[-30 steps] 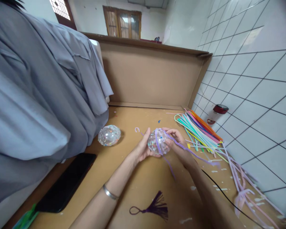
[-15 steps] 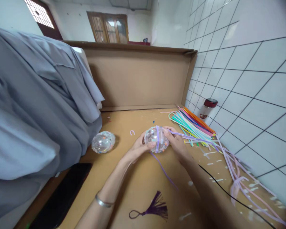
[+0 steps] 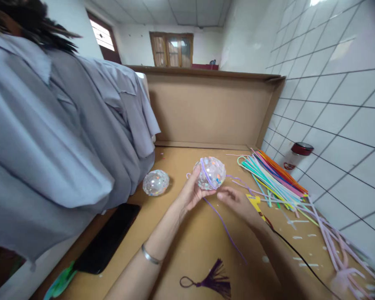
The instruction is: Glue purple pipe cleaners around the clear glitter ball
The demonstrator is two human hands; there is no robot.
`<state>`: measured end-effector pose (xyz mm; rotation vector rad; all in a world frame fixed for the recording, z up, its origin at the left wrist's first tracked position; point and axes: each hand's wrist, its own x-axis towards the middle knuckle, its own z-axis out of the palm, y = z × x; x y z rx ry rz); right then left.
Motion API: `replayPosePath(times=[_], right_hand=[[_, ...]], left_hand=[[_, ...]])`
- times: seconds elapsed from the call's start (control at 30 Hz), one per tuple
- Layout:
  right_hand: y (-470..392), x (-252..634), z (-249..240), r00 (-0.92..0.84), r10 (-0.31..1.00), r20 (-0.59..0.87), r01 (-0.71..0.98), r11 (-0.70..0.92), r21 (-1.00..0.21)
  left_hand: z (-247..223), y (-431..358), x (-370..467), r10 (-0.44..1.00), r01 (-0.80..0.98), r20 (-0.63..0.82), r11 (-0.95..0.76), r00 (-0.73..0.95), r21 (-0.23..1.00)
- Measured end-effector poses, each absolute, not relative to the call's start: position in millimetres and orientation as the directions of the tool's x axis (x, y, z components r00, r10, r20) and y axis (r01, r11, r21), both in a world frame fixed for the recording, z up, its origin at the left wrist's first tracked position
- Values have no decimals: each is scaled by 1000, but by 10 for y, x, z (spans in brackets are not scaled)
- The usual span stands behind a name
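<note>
In the head view my left hand grips a clear ball dotted with coloured bits, thumb at its left side and fingers beneath. A narrow purple strip runs tilted around the ball. My right hand is just below and right of the ball, apart from it, with fingers loosely extended and nothing visible in them. Beside that hand lies a yellow glue gun, partly hidden, with a black cord. A thin purple strand trails over the table below the ball.
A second clear ball sits to the left. A dark purple tassel lies in front, a black phone-like slab at left. Coloured pipe cleaners and a red-lidded jar are by the tiled wall. Grey-blue cloth hangs at left.
My right hand has come off the ball and moved down. The left hand alone holds the ball, now turned so its strip slants. The view has shifted, and the yellow glue gun shows.
</note>
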<state>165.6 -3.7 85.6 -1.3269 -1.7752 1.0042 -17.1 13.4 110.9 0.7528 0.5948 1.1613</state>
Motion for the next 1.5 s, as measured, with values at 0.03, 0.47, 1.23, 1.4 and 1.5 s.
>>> replayPosePath(times=[0.03,0.47,1.23,1.4,1.5], right_hand=[[-71,1617,834,-296,955,27,606,210,-767],[-227,1287,424,-357,908,-220,933,339,-119],[-4,1685,966,-80,974,211,-129,200,-971],[-80,1700,1090,-106,922,372,-43,370,-928],[-65,1677,1037,-118,919,377,-72,371,-926]], left_hand=[[1132,140,-199,957,-600,-39,212,288,771],[1276,225,-518,920,-660,-141,364,367,657],[1148,184,-331,827,-589,-107,476,551,653],[1092,74,-102,940,-497,-31,208,341,842],[1030,47,-29,976,-446,31,71,218,892]])
